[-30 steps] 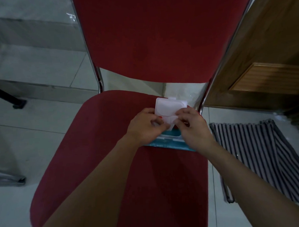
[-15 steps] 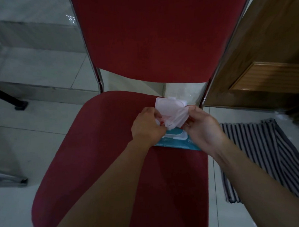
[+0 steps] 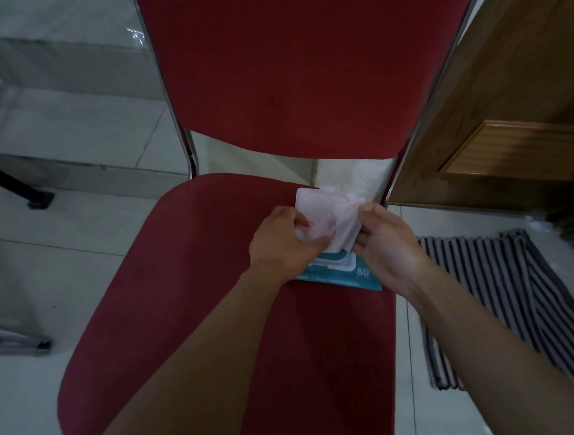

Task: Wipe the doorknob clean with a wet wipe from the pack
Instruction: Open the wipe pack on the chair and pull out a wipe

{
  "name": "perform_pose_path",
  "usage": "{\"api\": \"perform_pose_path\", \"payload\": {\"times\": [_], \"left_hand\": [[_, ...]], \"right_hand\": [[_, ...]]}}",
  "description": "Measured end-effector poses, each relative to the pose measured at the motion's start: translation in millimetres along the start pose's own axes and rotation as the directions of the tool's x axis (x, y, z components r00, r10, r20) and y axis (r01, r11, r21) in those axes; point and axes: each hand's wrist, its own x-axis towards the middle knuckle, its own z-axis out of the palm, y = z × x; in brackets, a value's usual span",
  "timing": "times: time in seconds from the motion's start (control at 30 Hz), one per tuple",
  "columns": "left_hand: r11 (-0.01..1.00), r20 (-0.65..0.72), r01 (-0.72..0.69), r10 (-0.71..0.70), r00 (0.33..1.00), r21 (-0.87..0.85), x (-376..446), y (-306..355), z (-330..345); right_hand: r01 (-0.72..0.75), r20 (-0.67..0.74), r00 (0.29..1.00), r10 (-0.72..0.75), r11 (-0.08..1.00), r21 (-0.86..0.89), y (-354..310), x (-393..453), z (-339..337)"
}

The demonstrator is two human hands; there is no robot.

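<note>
A teal wet-wipe pack [image 3: 354, 275] lies on the red chair seat [image 3: 196, 287], its white flip lid [image 3: 311, 204] standing open. A white wet wipe [image 3: 343, 226] is partly drawn up out of the opening. My right hand [image 3: 387, 246] pinches the wipe's right edge. My left hand [image 3: 280, 242] rests on the pack's left side, its fingers at the wipe's lower left. No doorknob is in view.
The chair's red backrest [image 3: 299, 72] with chrome frame tubes rises just behind the pack. A wooden door [image 3: 511, 109] stands at the right. A striped mat [image 3: 513, 299] lies on the pale tiled floor. A black furniture leg [image 3: 21, 186] is at the far left.
The wipe has come further out of the pack, pulled up and to the right by my right hand. My left hand stays down on the pack.
</note>
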Motion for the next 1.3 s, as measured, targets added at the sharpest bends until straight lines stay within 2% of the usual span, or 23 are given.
{"api": "perform_pose_path", "payload": {"times": [0.1,0.3,0.43,0.5,0.53,0.6,0.67,0.7,0.83,0.9,0.97,1.07,1.2,1.3], "left_hand": [[1.000,-0.051,-0.002,0.004,0.999,0.031,-1.3,1.3,4.0],[1.000,-0.038,0.002,-0.003,0.999,-0.004,-2.2,0.9,-1.1],[0.999,-0.072,0.001,0.003,0.997,0.045,-1.6,3.4,-0.3],[0.996,-0.090,-0.025,0.032,0.995,0.082,-1.2,3.7,1.3],[0.995,-0.096,-0.034,0.044,0.994,0.096,-1.3,3.8,2.1],[0.993,-0.111,-0.052,0.064,0.992,0.105,-1.3,4.0,3.7],[0.992,-0.130,-0.071,0.084,0.988,0.102,-1.9,2.7,5.1],[0.992,-0.137,-0.082,0.095,0.986,0.098,-2.7,0.6,5.1],[0.992,-0.090,-0.123,0.123,0.988,-0.001,-7.7,-13.5,-1.1],[0.983,-0.026,-0.076,0.073,0.997,-0.167,-10.9,-17.4,-5.5],[0.929,0.014,0.000,0.005,1.000,-0.370,-12.8,-16.9,-8.7],[0.873,0.028,0.079,-0.074,0.997,-0.481,-13.0,-13.0,-11.9],[0.804,0.082,0.153,-0.129,0.988,-0.575,-13.6,-7.6,-14.7],[0.814,0.092,0.162,-0.134,0.987,-0.557,-12.8,-6.6,-14.3]], "right_hand": [[-0.012,0.017,1.000,0.012,1.000,-0.008,-4.3,-0.1,-3.6],[0.052,0.014,0.998,-0.058,0.960,0.277,-36.4,2.6,-20.5],[0.009,-0.046,0.999,-0.004,0.994,0.105,-26.2,3.3,-21.8],[0.000,-0.073,0.997,-0.015,0.980,-0.199,-10.5,2.2,-19.0],[0.047,-0.070,0.994,-0.084,0.905,-0.423,-2.2,1.7,-18.1],[0.232,0.090,0.963,-0.254,0.614,-0.755,11.2,1.1,-15.3],[0.402,0.316,0.906,-0.282,0.337,-0.851,22.7,-1.5,-14.3],[0.449,0.384,0.883,-0.270,0.246,-0.859,27.0,-3.6,-13.9],[0.450,0.417,0.876,-0.241,0.104,-0.887,26.9,-10.6,-11.6],[0.453,0.445,0.875,-0.194,0.001,-0.891,25.8,-12.0,-10.5],[0.442,0.462,0.872,-0.163,-0.143,-0.885,26.6,-14.4,-7.7],[0.384,0.459,0.864,-0.208,-0.319,-0.867,29.0,-18.7,0.6],[0.360,0.471,0.850,-0.236,-0.390,-0.847,26.8,-18.0,5.5],[0.401,0.494,0.845,-0.206,-0.368,-0.839,22.6,-13.5,5.7]]}}
